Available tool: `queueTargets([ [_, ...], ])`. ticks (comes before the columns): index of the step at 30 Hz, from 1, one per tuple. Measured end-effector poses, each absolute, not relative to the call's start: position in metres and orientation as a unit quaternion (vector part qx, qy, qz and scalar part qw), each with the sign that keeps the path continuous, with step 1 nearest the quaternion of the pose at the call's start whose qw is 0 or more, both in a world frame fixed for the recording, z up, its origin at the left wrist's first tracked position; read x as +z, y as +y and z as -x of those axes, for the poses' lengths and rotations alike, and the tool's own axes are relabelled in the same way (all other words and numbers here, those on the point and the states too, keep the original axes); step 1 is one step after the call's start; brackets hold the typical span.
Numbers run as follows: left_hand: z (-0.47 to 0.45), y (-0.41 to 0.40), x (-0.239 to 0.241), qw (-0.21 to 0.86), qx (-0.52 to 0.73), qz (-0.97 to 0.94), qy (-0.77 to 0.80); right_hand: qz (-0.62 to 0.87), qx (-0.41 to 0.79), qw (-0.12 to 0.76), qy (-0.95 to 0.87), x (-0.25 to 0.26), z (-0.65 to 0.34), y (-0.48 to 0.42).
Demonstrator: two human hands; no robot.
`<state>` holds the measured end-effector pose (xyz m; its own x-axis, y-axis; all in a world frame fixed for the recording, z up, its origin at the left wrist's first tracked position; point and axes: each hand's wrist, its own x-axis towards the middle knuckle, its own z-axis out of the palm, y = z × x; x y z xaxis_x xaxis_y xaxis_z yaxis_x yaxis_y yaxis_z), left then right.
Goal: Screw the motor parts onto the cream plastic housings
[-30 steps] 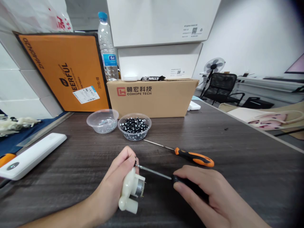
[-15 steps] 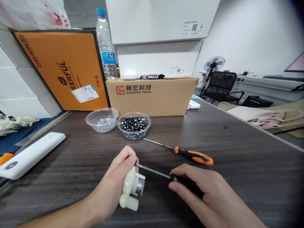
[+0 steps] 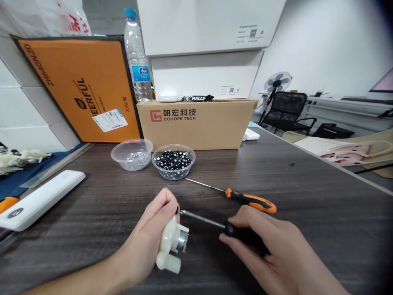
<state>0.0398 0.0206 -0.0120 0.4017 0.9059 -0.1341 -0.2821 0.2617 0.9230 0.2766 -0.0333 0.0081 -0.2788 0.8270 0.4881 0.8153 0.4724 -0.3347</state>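
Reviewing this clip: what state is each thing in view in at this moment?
Left hand: gripping the white plastic pump.
White plastic pump: held, metal motor attached.
Right hand: gripping the black-handled screwdriver.
Black-handled screwdriver: tilted, tip at the pump's top end.
Orange-handled screwdriver: lying untouched.
Fuller clear bowl: heaped with small black-and-silver parts.
Other clear bowl: holding only a few small parts.
Water bottle: upright, capped.

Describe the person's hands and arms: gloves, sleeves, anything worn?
The left hand and right hand are bare: no gloves, rings, watch or bands. The left forearm and right forearm are bare too, with no sleeve in view up to the frame edge, and no cables or markings.
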Motion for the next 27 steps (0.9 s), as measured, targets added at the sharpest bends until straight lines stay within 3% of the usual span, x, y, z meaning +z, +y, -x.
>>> queueTargets([
  [3,-0.04,0.019,-0.012,0.706,0.413,-0.453,0.354,0.515,-0.042,0.266,-0.814,0.008,-0.276,-0.034],
  [6,-0.04,0.018,-0.011,0.696,0.416,-0.462,0.359,0.499,-0.053,0.294,-0.813,0.012,-0.276,-0.034],
  [10,-0.039,0.018,-0.01,0.688,0.419,-0.464,0.368,0.52,0.005,0.321,-0.792,0.014,-0.277,-0.034],
  [17,-0.042,0.022,-0.011,0.695,0.409,-0.468,0.363,0.633,0.155,0.287,-0.702,0.012,-0.282,-0.02],
  [27,-0.044,0.014,0.003,0.722,0.396,-0.454,0.339,0.633,0.141,0.205,-0.733,0.008,-0.286,-0.002],
])
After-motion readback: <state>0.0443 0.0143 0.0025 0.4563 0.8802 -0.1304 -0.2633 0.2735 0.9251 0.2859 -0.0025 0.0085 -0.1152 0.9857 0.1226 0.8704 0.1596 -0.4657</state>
